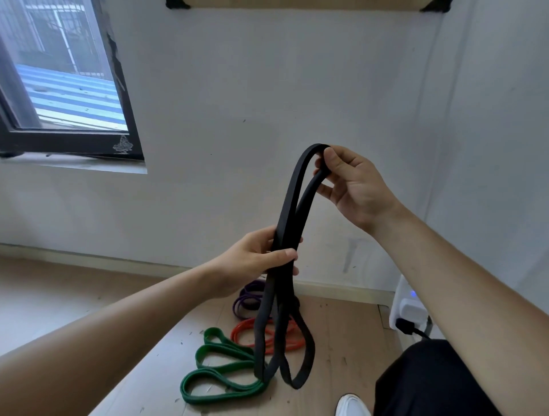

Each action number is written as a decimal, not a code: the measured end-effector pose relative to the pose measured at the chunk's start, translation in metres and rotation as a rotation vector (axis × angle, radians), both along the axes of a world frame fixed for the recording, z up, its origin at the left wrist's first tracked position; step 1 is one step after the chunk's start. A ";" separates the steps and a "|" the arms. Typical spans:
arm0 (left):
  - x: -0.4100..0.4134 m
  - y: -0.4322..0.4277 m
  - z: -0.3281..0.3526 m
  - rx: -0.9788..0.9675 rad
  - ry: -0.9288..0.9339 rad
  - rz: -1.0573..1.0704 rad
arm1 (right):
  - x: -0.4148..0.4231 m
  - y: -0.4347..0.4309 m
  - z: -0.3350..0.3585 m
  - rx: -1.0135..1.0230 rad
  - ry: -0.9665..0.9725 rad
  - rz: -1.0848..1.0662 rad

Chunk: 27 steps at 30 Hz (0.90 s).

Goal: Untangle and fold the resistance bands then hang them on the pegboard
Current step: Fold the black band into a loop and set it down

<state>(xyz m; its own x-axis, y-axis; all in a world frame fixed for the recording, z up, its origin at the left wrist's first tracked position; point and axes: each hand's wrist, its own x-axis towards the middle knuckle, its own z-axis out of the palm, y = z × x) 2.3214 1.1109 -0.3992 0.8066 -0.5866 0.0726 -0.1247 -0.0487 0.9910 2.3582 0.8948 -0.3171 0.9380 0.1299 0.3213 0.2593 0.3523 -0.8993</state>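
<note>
I count four resistance bands in all: one black resistance band (260,332) up in my hands, and three lying on the floor close to its far edge by the wall, namely one green band (219,374), one orange band (267,338) and one purple band (248,300). Two hands, my left hand (252,258) and my right hand (353,184), both hold that single black one. One white shoe (352,405) shows at the floor's near edge. At its right edge stands one white power strip (407,308) with one black plug (405,325) and one blue light (413,294). One window (59,74) — and two black corner brackets (177,3) up the wall.
</note>
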 end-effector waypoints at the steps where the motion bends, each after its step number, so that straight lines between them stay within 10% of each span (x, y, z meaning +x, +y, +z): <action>1: 0.001 0.000 -0.001 0.006 -0.004 0.002 | 0.001 -0.002 -0.001 0.002 0.009 -0.003; 19: 0.009 0.030 -0.002 0.317 -0.156 0.059 | 0.022 -0.051 -0.031 -0.038 0.117 0.083; 27: 0.015 0.055 0.006 0.307 -0.277 0.124 | 0.026 -0.074 -0.078 -1.012 0.312 0.387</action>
<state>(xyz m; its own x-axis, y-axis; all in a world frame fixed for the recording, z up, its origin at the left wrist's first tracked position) 2.3363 1.1658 -0.3931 0.8470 -0.5147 0.1331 -0.3584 -0.3678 0.8581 2.3837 0.8208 -0.3947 0.7990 0.4970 -0.3385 0.0046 -0.5680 -0.8230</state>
